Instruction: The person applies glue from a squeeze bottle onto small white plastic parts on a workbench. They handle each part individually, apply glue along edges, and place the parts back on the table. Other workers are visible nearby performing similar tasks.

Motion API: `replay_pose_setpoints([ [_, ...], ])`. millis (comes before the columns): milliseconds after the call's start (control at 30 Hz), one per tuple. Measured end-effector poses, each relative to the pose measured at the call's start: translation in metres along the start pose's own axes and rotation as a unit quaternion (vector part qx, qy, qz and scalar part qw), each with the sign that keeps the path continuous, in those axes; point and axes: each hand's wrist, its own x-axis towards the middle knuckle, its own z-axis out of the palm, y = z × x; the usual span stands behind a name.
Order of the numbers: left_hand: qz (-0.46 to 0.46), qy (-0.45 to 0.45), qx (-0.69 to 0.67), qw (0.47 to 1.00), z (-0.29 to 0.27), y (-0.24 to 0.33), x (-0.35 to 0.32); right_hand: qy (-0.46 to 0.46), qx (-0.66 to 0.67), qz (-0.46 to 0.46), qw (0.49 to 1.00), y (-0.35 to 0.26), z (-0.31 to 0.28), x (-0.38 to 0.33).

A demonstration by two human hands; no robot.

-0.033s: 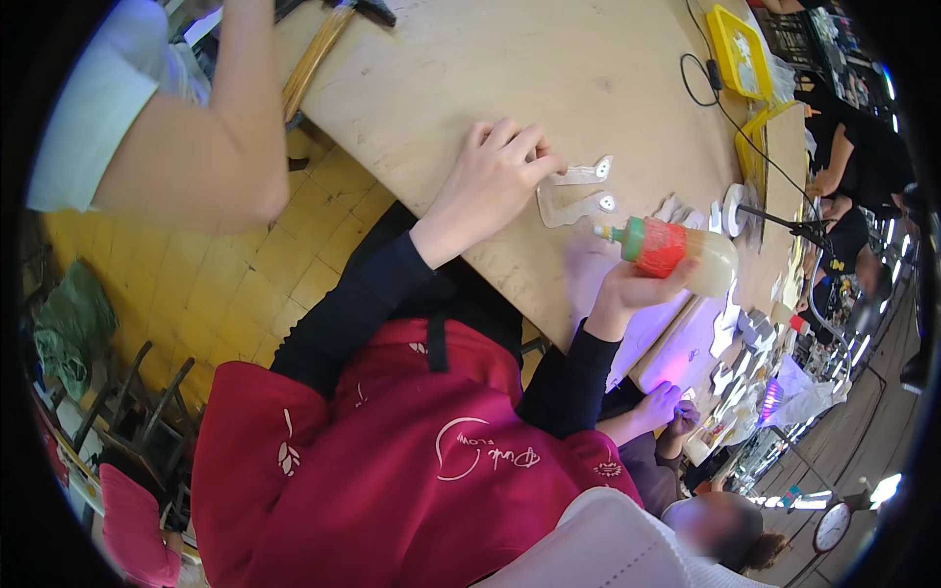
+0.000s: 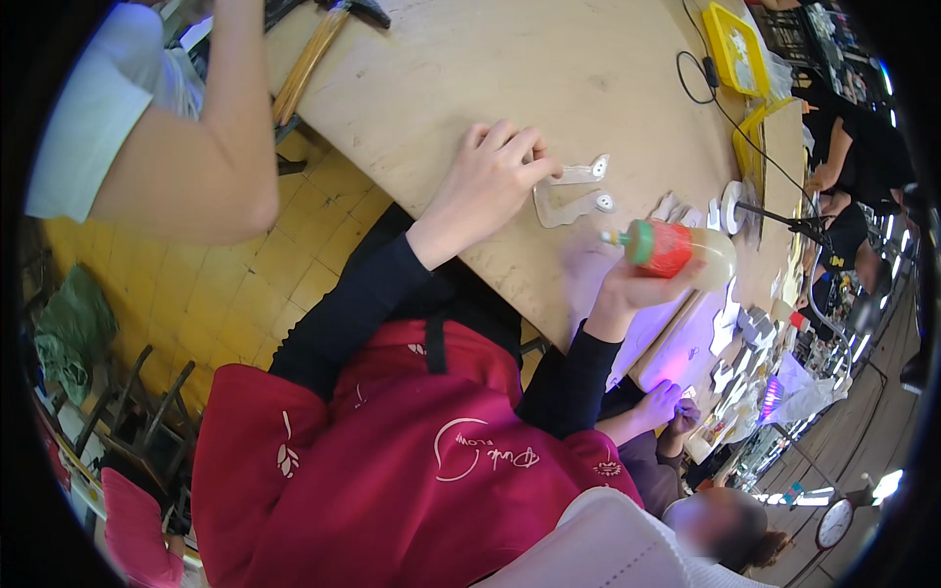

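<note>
On the tabletop [image 2: 441,88] lies a pale, flat, U-shaped cut piece [image 2: 576,209], with a dotted white patch at each tip. My left hand [image 2: 490,181] rests at its upper edge, fingers bent and thumb and fingertips closed on that edge. In my right hand [image 2: 642,289] is a squeeze bottle [image 2: 669,249] with a green cap, a red band and cloudy pale contents. It is held tilted on its side above the table, its narrow nozzle toward the cut piece but apart from it.
A hammer [image 2: 312,64] lies at the table's far left edge, near another person's bare arm [image 2: 235,127]. Yellow trays [image 2: 737,49] and a black cable [image 2: 683,78] sit at the far right. Beside my right arm, another person's hands [image 2: 659,404] work under purple light.
The bottle in my right hand has shifted slightly right, its nozzle a little farther from the cut piece. My left hand stays nearly in place on the piece.
</note>
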Motion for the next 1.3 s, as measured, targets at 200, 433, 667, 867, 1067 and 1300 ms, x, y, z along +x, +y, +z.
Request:
replay_pose_setpoints([
  [200, -0.036, -0.012, -0.107, 0.994, -0.003, -0.006, 0.002, -0.015, 0.051, -0.08, 0.995, -0.016, -0.002, 0.014],
  [433, 0.017, -0.02, -0.081, 0.996, 0.011, 0.025, 0.001, -0.14, -0.118, -0.109, 0.977, -0.002, -0.005, 0.04],
  [667, 0.039, -0.078, 0.025, 0.996, 0.032, 0.046, 0.006, -0.061, -0.229, -0.154, 0.959, 0.01, -0.011, 0.049],
  [867, 0.028, -0.097, 0.048, 0.994, 0.04, 0.049, 0.011, -0.023, -0.165, -0.139, 0.976, 0.016, -0.01, 0.043],
  [1067, 0.021, -0.101, 0.052, 0.993, 0.042, 0.051, 0.011, -0.041, -0.157, -0.131, 0.978, 0.018, -0.007, 0.042],
  [1300, -0.018, -0.1, 0.072, 0.992, 0.044, 0.064, 0.004, -0.039, -0.19, -0.154, 0.969, 0.02, -0.003, 0.043],
])
